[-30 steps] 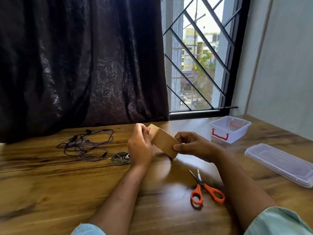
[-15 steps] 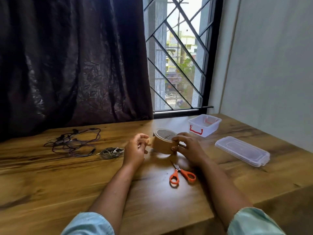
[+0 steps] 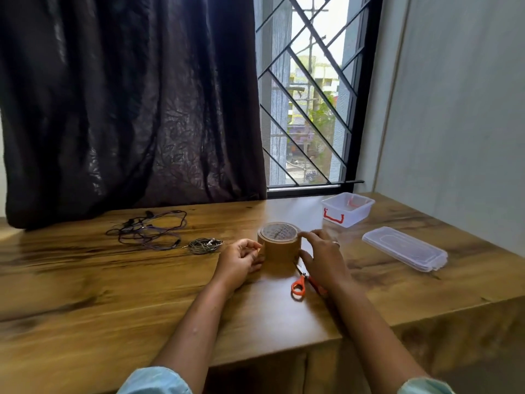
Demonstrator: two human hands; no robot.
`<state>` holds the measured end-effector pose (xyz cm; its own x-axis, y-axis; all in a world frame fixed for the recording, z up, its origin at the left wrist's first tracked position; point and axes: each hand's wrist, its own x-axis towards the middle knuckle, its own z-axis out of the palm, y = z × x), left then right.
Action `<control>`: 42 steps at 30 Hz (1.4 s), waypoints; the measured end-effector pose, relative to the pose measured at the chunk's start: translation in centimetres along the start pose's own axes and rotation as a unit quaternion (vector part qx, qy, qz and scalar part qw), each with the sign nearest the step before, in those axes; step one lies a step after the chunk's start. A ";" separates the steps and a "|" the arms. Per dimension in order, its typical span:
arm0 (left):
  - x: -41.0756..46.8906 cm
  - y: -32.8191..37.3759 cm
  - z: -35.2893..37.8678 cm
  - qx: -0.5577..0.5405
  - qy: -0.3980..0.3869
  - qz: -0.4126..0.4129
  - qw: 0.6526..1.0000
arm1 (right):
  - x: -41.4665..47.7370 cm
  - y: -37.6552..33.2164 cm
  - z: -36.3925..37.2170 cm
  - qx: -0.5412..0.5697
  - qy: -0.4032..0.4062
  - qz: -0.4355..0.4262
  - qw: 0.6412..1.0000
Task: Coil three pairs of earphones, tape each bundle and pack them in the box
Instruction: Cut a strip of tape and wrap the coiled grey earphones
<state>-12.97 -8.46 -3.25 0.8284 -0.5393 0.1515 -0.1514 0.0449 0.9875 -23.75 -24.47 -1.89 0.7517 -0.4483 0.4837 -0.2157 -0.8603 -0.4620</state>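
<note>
A brown tape roll (image 3: 279, 248) stands flat on the wooden table (image 3: 113, 294). My left hand (image 3: 240, 260) pinches the loose tape end at the roll's left side. My right hand (image 3: 322, 257) rests against the roll's right side, fingers spread over its top edge. A coiled grey earphone bundle (image 3: 205, 245) lies to the left of my hands. Further left, loose purple and black earphones (image 3: 150, 228) lie tangled. The clear box (image 3: 347, 209) with red clips stands open at the back right.
Orange-handled scissors (image 3: 301, 284) lie just under my right wrist. The box's clear lid (image 3: 404, 251) lies flat at the right. A dark curtain (image 3: 127, 109) and a barred window (image 3: 309, 109) stand behind the table. The table's front edge is near my forearms.
The tape roll was held up between both hands and is now set down flat on the table. My head view has shifted back and to the right.
</note>
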 end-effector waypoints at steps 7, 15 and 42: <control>-2.1 -0.1 -0.1 0.094 0.027 0.011 0.995 | -5.9 -4.0 -2.4 -0.153 -0.072 0.069 0.983; -2.9 0.7 0.8 0.251 0.105 0.069 0.960 | -5.4 -6.3 -4.6 -0.160 -0.234 0.063 0.957; -0.7 0.6 2.1 0.326 0.165 0.095 0.926 | -4.8 -6.0 -4.5 -0.172 -0.250 0.056 0.951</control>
<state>-14.71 -9.82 -2.87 0.8570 -0.2822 0.4312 -0.5154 -0.4628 0.7213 -28.88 -18.22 1.88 0.8956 -0.4448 -0.0075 -0.4388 -0.8806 -0.1786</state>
